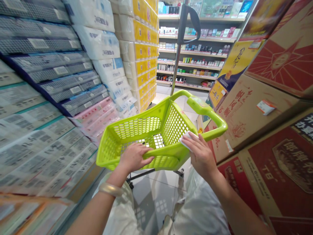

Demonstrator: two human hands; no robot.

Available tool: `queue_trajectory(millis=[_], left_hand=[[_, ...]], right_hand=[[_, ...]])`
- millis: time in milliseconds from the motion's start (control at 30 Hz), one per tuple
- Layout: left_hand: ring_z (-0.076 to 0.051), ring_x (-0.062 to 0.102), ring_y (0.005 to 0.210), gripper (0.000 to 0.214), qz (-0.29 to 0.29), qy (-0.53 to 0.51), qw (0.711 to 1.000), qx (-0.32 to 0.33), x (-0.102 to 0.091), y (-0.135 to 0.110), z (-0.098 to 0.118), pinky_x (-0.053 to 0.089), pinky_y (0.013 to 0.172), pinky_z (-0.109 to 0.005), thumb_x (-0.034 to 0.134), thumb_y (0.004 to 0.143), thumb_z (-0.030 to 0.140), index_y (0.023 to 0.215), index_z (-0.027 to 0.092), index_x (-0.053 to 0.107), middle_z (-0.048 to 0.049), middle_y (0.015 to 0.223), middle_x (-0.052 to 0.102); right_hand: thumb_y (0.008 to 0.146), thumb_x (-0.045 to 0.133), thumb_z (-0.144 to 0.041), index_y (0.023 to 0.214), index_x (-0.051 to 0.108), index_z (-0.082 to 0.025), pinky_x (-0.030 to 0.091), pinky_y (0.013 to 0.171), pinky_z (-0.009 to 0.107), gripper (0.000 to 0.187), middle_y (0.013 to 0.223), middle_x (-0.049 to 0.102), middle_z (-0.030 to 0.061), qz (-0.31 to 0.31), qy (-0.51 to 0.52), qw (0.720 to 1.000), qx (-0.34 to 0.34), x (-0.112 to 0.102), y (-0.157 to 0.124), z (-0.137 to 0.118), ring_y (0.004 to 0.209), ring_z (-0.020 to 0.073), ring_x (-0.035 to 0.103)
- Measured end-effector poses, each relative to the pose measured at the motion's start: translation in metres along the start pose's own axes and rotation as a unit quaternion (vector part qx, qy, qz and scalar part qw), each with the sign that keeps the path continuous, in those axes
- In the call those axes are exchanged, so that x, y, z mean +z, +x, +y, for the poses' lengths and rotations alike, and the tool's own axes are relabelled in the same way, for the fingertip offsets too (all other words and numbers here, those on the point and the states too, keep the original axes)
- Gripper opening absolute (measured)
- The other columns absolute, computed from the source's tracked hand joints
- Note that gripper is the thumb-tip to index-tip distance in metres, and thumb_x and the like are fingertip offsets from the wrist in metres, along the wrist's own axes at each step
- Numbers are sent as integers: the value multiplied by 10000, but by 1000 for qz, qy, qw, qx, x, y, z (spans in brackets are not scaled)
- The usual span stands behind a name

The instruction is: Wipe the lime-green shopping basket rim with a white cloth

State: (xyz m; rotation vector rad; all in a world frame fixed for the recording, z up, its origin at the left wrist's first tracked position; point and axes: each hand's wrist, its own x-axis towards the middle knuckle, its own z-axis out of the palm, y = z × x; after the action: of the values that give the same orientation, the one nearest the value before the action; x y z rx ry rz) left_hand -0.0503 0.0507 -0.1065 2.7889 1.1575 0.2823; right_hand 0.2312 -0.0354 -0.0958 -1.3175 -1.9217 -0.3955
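Observation:
A bright green plastic shopping basket (137, 125) with perforated walls stands in front of my knees on a dark wheeled frame (141, 174). My left hand (134, 156) grips its near rim, fingers bent over the edge into the basket and thumb along the outside. With my right hand (199, 153) I press a folded white cloth or tissue (187, 137) onto the rim at the right corner, just below the thick green handle (207, 114). Nothing lies inside the basket. A metal pole with a grey grip (181, 32) rises behind it.
Packs of tissue paper (105, 42) and yellow-white paper bundles (144, 52) are stacked high on the left. Cardboard cartons (244, 107) crowd the right side. Shelves of small cosmetics (195, 45) stand at the aisle's far end. Pale floor tiles (156, 189) show below.

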Motion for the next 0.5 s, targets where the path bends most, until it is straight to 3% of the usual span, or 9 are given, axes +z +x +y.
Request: queue_trajectory(millis=[133, 200, 367, 433, 500], left_hand=[[-286, 640, 989, 443, 71, 32, 997, 1, -2, -7, -8, 408, 961, -478, 615, 802, 524, 1156, 269, 689, -58, 957, 753], [-327, 612, 1068, 537, 117, 44, 992, -8, -4, -6, -2, 338, 1032, -551, 637, 775, 538, 1225, 246, 650, -82, 1008, 742], [-322, 548, 1190, 694, 169, -28, 985, 28, -7, 19, 51, 296, 1095, -530, 652, 772, 500, 1369, 177, 506, -118, 1199, 677], [-310, 530, 1221, 704, 169, -63, 982, 46, -6, 33, 75, 299, 1104, -511, 654, 777, 464, 1385, 157, 475, -127, 1239, 657], [-308, 523, 1229, 680, 165, -87, 981, 47, -5, 45, 94, 302, 1105, -512, 648, 790, 441, 1381, 155, 470, -140, 1271, 635]], right_hand=[[916, 403, -69, 1224, 654, -221, 341, 1171, 471, 425, 1211, 708, 58, 87, -58, 992, 70, -14, 2, 14, 1285, 223, 559], [915, 408, -71, 1216, 655, -217, 348, 1167, 477, 416, 1209, 709, 62, 92, -67, 990, 80, -16, 3, 12, 1292, 231, 552], [935, 378, -63, 1210, 652, -224, 370, 1157, 456, 421, 1223, 703, 35, -3, -9, 1000, 7, -5, 4, -14, 1298, 218, 546], [935, 379, -58, 1218, 647, -227, 367, 1157, 453, 425, 1220, 705, 35, -2, -9, 1000, 8, -7, 4, -12, 1294, 211, 551], [925, 391, -52, 1221, 645, -223, 353, 1161, 464, 426, 1219, 705, 49, 36, -31, 998, 40, -13, 5, -2, 1292, 215, 552]])
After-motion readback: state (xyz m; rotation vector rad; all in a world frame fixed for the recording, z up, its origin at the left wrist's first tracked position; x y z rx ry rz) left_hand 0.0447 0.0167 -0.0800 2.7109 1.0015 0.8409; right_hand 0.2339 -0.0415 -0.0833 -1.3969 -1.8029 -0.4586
